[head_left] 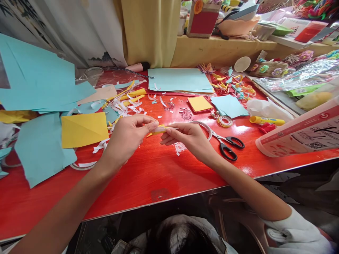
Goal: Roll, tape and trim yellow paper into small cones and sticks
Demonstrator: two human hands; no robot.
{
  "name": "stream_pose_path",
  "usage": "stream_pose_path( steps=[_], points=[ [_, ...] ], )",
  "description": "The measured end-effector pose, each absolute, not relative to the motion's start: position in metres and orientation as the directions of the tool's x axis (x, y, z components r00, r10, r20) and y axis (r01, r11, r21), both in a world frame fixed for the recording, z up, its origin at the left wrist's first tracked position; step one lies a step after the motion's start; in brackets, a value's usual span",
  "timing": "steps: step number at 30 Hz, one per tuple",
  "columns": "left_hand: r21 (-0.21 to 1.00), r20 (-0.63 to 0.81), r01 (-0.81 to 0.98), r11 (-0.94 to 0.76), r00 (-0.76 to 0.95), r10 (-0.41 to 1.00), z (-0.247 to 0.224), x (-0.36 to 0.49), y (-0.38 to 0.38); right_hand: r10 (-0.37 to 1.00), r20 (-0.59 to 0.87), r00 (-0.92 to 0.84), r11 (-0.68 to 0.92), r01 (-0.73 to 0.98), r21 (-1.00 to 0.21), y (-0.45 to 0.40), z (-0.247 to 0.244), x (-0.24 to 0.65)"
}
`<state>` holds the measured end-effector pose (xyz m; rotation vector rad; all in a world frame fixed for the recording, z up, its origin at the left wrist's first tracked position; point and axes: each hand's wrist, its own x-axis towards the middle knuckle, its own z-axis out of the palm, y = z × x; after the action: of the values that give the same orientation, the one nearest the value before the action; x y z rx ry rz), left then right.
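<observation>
Between my two hands, a little above the red table [137, 183], is a small folded strip of yellow and white paper [159, 129]. My left hand [135, 135] pinches its left end between thumb and fingers. The thumb and fingertips of my right hand [185, 137] close on its right end. Black-handled scissors [225, 143] lie just right of my right hand, next to a roll of clear tape [205, 124] partly hidden by that hand. Yellow and white paper scraps [132, 100] are heaped beyond my left hand.
Blue paper sheets [39, 81] and a yellow sheet [84, 129] cover the left side. Behind lie a blue paper stack [180, 79], yellow squares [200, 104] and blue squares [229, 106]. A glue stick [266, 120] and a large plastic cup [299, 130] are on the right.
</observation>
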<state>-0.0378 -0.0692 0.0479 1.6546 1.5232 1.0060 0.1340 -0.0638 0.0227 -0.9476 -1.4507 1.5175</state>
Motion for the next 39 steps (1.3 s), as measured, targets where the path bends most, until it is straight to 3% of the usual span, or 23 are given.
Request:
stream_pose_path(
  steps=[21,31,39],
  points=[
    [0.787,0.203,0.600,-0.145,-0.030,0.979,0.047,-0.032,-0.080,0.927,0.029,-0.374,-0.003,-0.083,-0.997,-0.066,0.028,0.134],
    [0.680,0.401,0.659,-0.323,0.035,0.915,0.047,-0.028,-0.082,0.924,0.039,-0.380,0.006,-0.088,-0.996,-0.065,0.028,0.135],
    [0.641,0.453,0.666,-0.382,0.073,0.888,0.046,-0.028,-0.081,0.926,0.038,-0.377,0.009,-0.079,-0.997,-0.066,0.029,0.135]
  ],
)
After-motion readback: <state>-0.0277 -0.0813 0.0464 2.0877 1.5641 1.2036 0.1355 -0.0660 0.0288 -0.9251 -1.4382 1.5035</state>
